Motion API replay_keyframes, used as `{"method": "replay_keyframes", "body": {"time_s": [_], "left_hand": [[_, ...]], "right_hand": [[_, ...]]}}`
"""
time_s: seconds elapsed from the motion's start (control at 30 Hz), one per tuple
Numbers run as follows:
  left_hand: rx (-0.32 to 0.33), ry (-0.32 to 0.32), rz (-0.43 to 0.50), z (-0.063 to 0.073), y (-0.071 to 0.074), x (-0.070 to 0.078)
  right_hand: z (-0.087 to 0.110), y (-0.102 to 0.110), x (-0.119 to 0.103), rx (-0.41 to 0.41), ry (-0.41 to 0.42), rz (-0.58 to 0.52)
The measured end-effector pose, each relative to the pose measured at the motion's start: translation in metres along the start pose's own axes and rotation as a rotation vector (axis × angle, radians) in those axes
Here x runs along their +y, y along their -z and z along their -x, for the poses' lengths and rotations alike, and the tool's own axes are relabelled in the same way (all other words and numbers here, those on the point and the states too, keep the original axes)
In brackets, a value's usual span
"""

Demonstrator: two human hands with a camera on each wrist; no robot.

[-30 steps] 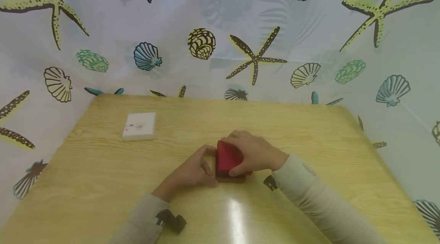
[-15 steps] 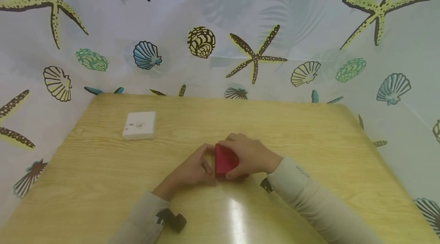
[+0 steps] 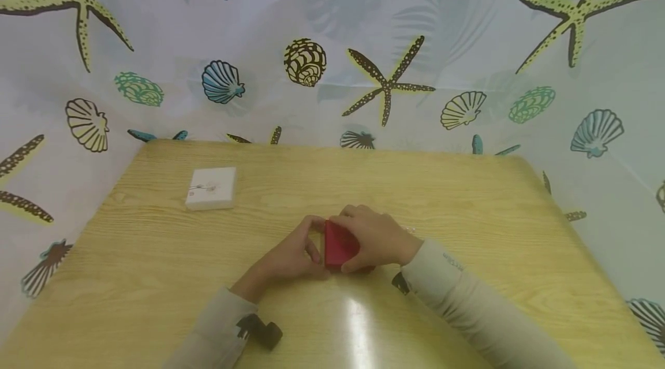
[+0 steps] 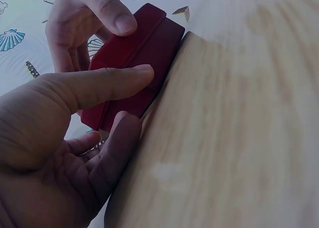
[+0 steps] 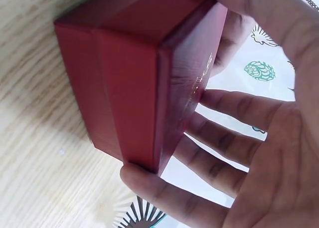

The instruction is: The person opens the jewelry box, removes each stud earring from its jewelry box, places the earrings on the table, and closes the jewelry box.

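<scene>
Head view: one white box sits off to the left on the table, well apart from the action.
Backdrop: patterned cloth hangs behind, all shells and starfish!
In the way: the right hand masks much of the red box; the left hand crowds its left edge.
Red box: down on the table, between both hands, seam along its side, gold marks on top too blurred to read.
Right grip: clamped on the red box, thumb on the near side, fingers over the top.
Left grip: pinching its left end, thumb pressed to the near side.
Count: two boxes, one red, one white; two hands; two dark wrist devices, one per arm.
</scene>
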State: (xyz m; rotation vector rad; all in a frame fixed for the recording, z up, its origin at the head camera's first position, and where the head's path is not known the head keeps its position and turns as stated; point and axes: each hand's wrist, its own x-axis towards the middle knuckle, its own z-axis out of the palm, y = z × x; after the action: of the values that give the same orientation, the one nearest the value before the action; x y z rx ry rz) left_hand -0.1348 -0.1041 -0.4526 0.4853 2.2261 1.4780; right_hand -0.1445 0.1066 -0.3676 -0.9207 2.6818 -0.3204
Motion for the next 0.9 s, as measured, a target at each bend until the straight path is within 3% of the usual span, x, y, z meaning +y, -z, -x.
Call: {"method": "replay_keyframes", "body": {"time_s": [0.9], "left_hand": [[-0.060,-0.060,-0.006,0.001,0.002,0.003]], "right_hand": [[0.002,-0.011,0.006,0.020,0.026,0.026]]}}
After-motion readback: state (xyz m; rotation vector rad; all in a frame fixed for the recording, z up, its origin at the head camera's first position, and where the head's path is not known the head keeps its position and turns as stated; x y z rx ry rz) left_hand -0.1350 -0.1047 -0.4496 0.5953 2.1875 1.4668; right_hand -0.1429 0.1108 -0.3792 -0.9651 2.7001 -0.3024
